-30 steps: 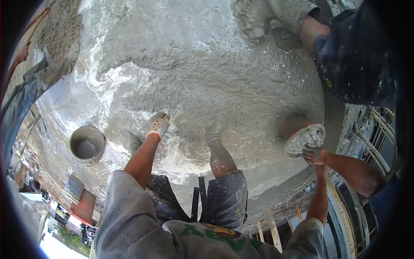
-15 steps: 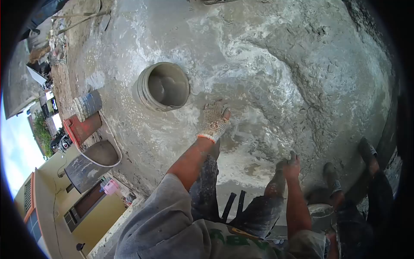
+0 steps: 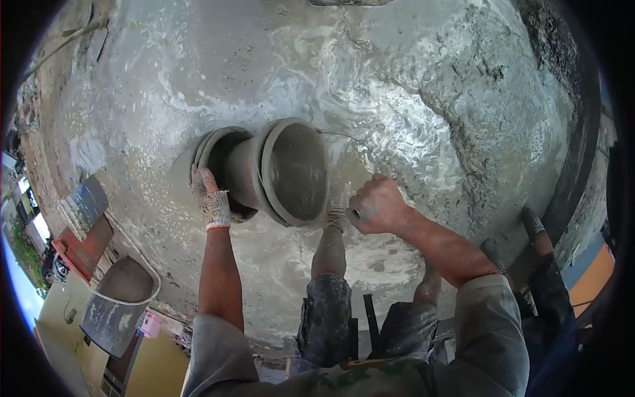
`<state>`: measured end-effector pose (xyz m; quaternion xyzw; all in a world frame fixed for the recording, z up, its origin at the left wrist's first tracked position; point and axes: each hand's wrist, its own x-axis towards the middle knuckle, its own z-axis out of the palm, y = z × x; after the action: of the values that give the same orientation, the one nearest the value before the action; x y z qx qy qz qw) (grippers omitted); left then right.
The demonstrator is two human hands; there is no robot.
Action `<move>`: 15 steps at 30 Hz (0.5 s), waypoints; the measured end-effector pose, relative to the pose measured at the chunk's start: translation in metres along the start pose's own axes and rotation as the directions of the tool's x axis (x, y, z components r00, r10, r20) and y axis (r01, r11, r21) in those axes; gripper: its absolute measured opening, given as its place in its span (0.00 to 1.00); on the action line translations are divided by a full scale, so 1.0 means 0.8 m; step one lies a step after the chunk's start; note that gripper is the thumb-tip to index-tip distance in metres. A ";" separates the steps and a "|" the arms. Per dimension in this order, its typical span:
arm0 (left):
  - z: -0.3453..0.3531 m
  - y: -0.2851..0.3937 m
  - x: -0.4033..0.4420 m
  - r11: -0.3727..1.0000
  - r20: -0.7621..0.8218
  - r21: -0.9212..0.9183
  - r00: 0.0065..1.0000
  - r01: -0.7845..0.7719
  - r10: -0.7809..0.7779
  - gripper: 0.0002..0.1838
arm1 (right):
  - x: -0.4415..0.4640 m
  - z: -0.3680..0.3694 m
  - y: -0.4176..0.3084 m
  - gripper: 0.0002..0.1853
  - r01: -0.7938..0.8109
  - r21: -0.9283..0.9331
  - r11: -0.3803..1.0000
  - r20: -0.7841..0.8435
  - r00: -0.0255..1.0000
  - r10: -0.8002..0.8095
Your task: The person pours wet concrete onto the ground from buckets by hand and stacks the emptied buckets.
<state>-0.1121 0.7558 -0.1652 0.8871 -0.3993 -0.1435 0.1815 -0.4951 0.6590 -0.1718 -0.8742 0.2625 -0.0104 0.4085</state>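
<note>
Two cement-coated buckets lie one partly inside the other. The outer bucket [image 3: 228, 141] is on the left. Out of its mouth, towards the right, sticks the inner bucket [image 3: 297, 172], its opening facing up at me and its inside wet and grey. My left hand [image 3: 211, 200], in a dirty knit glove with bare thumb, grips the outer bucket's rim. Bare and closed in a fist, my right hand [image 3: 379, 206] holds the inner bucket's thin wire handle [image 3: 354, 139]. Wet grey cement [image 3: 390, 99] surrounds both buckets.
At the left stand a blue-grey bucket [image 3: 86, 202], a red bucket [image 3: 84, 248] and a large dark tub [image 3: 119, 298]. A rough cement ridge [image 3: 476, 152] runs down the right. Another person's legs [image 3: 549, 271] are at the lower right.
My left hand has moved left onto the outer bucket's rim. My right hand has come up from the lower right and taken the wire handle. The inner bucket has slid partly out, rightward.
</note>
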 end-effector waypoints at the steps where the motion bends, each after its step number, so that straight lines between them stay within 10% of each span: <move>1: -0.005 0.026 0.004 0.992 0.015 0.116 0.999 -0.051 0.049 0.29 | -0.021 -0.021 0.018 0.09 -0.065 0.005 0.998 -0.052 0.997 0.065; 3: -0.012 0.094 0.007 0.801 0.155 0.584 0.987 -0.128 0.045 0.28 | -0.062 -0.045 0.044 0.11 -0.165 -0.005 0.986 -0.091 0.982 0.164; 6: 0.021 0.155 -0.015 0.645 0.165 0.742 0.982 -0.181 0.086 0.28 | -0.101 -0.035 0.099 0.13 -0.421 0.073 0.904 -0.127 0.895 0.427; 11: 0.131 0.211 -0.079 0.718 0.368 0.668 0.926 -0.197 -0.088 0.31 | -0.118 0.014 0.137 0.15 -0.641 0.442 0.627 -0.054 0.679 0.732; 15: 0.175 0.244 -0.105 0.776 0.469 0.401 0.837 -0.487 0.282 0.33 | -0.127 0.055 0.143 0.18 -0.599 0.602 0.528 -0.168 0.552 0.817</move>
<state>-0.3500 0.6705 -0.1953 0.7540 -0.6261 -0.1631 -0.1130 -0.6241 0.6774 -0.2640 -0.5265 0.6755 -0.0959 0.5072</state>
